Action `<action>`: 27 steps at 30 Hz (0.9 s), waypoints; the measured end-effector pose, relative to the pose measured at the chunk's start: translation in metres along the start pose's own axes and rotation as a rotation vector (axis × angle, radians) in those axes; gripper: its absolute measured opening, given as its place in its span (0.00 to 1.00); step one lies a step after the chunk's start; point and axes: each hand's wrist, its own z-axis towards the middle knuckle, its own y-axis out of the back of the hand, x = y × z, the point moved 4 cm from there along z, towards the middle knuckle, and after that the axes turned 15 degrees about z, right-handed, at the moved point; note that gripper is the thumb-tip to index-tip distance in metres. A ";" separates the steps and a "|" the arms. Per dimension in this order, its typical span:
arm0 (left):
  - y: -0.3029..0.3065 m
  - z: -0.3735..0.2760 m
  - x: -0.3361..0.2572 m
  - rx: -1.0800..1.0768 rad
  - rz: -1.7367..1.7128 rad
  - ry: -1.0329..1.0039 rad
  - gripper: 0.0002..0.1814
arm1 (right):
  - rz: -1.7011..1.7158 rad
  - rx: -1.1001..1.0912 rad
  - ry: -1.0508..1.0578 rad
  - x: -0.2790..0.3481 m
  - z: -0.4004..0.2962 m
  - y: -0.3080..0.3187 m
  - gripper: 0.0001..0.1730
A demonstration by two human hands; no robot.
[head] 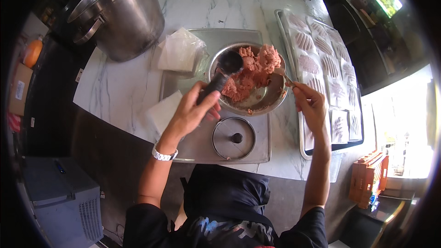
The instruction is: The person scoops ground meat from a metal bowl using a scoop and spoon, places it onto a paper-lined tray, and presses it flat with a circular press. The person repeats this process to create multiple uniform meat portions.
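Observation:
My left hand (198,105) grips the dark handle of a scoop (230,62), whose round black head hangs over the left side of a steel bowl (272,107). Ground meat (237,88) lies in the bowl. With my right hand (310,103) I hold a metal utensil (288,81), probably a spoon or fork; a lump of meat (269,58) sits at its far end, above the bowl's right side. Just below the bowl, a round press mould (234,138) with a dark knob rests on a metal tray (260,151). The scoop's contents are hidden.
Square wrapping sheets (181,51) are stacked left of the bowl, and another sheet (163,112) lies nearer me. A large steel pot (129,17) stands at the far left. On the right, a long tray (303,144) bears rows of wrapped flat patties (330,67).

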 end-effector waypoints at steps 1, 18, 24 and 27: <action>-0.007 -0.001 -0.006 0.034 0.003 0.018 0.19 | -0.057 -0.046 0.061 -0.001 -0.003 -0.004 0.13; -0.039 0.007 -0.024 0.176 -0.250 0.048 0.19 | -0.713 -0.178 0.569 -0.012 -0.037 -0.035 0.34; -0.037 0.011 -0.014 0.093 -0.244 0.014 0.20 | -0.590 -0.256 0.521 0.013 -0.029 -0.024 0.28; -0.041 0.008 -0.008 0.065 -0.199 0.009 0.16 | -0.568 -0.213 0.529 0.030 -0.025 -0.051 0.29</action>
